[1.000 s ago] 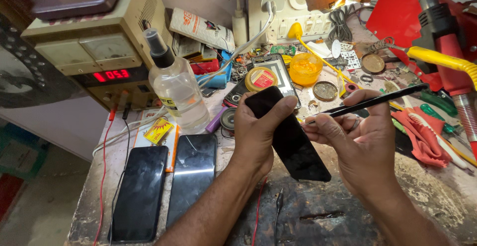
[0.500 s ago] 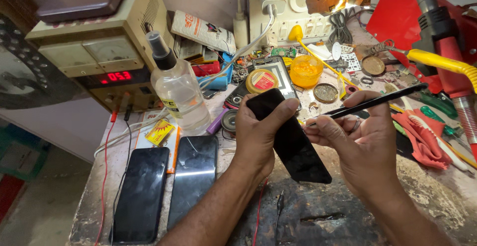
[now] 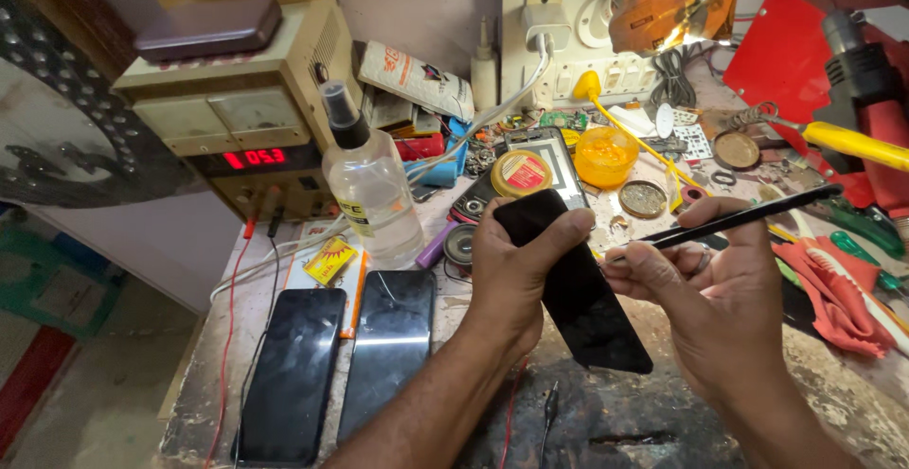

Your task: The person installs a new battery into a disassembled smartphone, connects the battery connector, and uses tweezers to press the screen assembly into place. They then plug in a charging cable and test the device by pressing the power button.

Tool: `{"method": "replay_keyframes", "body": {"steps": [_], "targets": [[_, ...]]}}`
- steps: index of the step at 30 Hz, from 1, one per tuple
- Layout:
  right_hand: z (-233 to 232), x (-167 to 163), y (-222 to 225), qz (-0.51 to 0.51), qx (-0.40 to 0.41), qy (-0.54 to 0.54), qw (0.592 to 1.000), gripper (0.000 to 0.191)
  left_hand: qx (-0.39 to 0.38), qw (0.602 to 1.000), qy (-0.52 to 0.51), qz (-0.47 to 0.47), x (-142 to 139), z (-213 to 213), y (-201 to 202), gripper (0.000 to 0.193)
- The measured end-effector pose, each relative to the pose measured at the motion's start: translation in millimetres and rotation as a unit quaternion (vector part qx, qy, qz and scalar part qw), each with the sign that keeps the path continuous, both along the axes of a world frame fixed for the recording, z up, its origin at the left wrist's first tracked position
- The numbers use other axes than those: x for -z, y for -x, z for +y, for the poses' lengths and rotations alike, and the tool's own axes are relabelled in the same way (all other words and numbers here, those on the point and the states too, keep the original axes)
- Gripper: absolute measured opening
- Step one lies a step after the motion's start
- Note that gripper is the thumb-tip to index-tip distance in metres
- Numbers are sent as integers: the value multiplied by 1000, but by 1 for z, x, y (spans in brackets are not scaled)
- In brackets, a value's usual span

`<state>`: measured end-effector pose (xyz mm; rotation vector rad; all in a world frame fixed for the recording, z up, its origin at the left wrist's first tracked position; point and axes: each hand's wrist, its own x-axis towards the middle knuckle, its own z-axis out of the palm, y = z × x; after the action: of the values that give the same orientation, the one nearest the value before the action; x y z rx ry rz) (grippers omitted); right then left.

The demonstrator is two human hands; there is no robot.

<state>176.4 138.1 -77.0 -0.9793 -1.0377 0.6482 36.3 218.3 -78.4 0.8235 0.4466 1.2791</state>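
At the far left edge, about nine o'clock, a dark perforated metal disc leans by the beige power supply, which shows a red readout and carries a flat brown case on top. Below it, toward seven o'clock, two black phones lie side by side on the scarred bench, a small yellow packet just above them. A clear spray bottle with a black nozzle stands upright just right of the supply.

Near the centre, the left hand is closed around the upper end of a black phone panel, thumb across its face, holding it tilted with its lower end pointing toward five o'clock. The right hand, at three o'clock from the panel, pinches a thin black tool between thumb and fingers; its tip seems to meet the panel's right edge, though that contact is hard to make out.

Behind the hands, at twelve o'clock, sit a yellow-lidded round tin and an orange tub. At the right edge, red cloth lies bunched beside a yellow-handled tool
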Motion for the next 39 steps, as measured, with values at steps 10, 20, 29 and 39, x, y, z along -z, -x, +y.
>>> {"method": "replay_keyframes", "body": {"steps": [10,20,29,39], "targets": [[1,-1,0,-6,6,12,1000,44,6,1000,12,5,-2,-1,1,53],[0,10,-1,4,-3,-13,1000,42,13,1000,-11,-1,4,2,1,52],[-5,22,-12,65,-54,-41,996,38,34,999,-31,-9,12,5,-7,53],[-4,19,-12,41,-38,-36,998,39,41,999,-33,-6,15,8,-9,56]]}}
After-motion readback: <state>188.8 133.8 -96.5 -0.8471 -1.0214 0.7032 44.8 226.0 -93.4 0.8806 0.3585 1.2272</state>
